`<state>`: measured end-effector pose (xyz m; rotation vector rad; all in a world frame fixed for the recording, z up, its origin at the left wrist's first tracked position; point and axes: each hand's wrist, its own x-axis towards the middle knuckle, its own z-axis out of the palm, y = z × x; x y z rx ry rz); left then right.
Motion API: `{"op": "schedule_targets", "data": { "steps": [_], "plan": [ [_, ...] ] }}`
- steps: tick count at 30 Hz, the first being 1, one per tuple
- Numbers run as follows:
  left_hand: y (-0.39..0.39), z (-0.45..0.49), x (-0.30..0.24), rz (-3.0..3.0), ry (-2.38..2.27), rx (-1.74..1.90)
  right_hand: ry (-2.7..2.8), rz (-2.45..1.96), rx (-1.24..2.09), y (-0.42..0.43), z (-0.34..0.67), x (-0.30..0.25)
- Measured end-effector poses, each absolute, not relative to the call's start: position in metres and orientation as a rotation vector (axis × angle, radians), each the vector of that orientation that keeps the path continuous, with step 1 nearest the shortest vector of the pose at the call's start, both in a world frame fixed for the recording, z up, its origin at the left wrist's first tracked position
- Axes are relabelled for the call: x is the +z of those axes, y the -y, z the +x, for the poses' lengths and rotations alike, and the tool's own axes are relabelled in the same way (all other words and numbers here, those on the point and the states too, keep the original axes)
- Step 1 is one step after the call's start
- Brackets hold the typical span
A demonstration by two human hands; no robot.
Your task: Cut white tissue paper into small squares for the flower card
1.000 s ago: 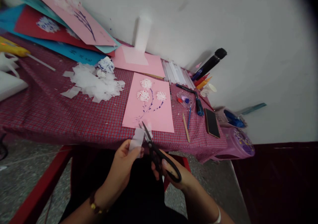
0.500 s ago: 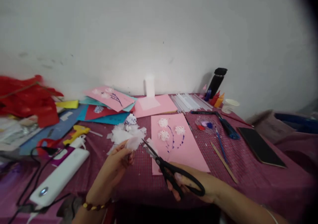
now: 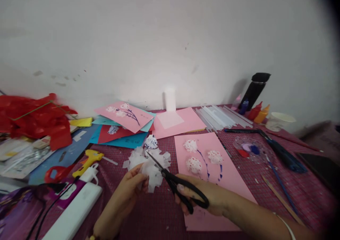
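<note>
My left hand pinches a thin white piece of tissue paper above a loose pile of white tissue pieces. Black-handled scissors are in my right hand, fingers through the handle loops. Their blades point up and left over the pile, close to the held paper; whether they touch it I cannot tell. A crumpled white paper ball with blue marks sits behind the pile. Under my right forearm lies a pink sheet bearing white dabbed-paper flowers and painted blue stems.
Left are a yellow glue gun, a white power strip with cables, and red material. Decorated cards and glue sticks lie behind. Right are paint bottles, a cup, a paint palette and brushes.
The view has shifted, so the table things appear farther right and lower. Both hands, with scissors and tissue paper, are now over the white pile, and the scissors no longer overlap the flowers' sheet with their blades.
</note>
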<state>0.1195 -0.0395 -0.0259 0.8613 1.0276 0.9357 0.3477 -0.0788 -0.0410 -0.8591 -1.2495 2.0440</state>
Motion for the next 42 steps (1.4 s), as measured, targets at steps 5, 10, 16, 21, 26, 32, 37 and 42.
{"op": "schedule_targets", "data": {
  "steps": [5, 10, 16, 21, 26, 32, 37, 42],
  "plan": [
    [0.027, 0.122, -0.028, 0.86, -1.024, 0.911, 1.247, -0.882, 1.963, 0.069, 0.341, -0.045],
    [0.021, 0.123, -0.032, 0.852, -1.028, 0.91, 1.175, -0.972, 1.946, 0.067, 0.338, -0.053],
    [0.007, 0.112, -0.047, 0.841, -1.153, 1.029, 1.224, -0.827, 1.997, 0.068, 0.349, -0.057],
    [-0.001, 0.111, -0.051, 0.808, -1.166, 1.199, 1.346, -0.857, 2.03, 0.068, 0.356, -0.047],
    [0.003, 0.116, -0.047, 0.802, -1.214, 1.166, 1.484, -0.908, 1.995, 0.067, 0.357, -0.038],
    [0.006, 0.122, -0.046, 0.795, -1.176, 1.15, 1.545, -0.91, 1.928, 0.072, 0.357, -0.046],
    [0.012, 0.128, -0.047, 0.78, -1.162, 1.085, 1.495, -0.968, 1.985, 0.073, 0.352, -0.044],
    [0.016, 0.13, -0.053, 0.736, -1.175, 1.085, 1.429, -1.001, 1.996, 0.073, 0.346, -0.038]
  ]
}}
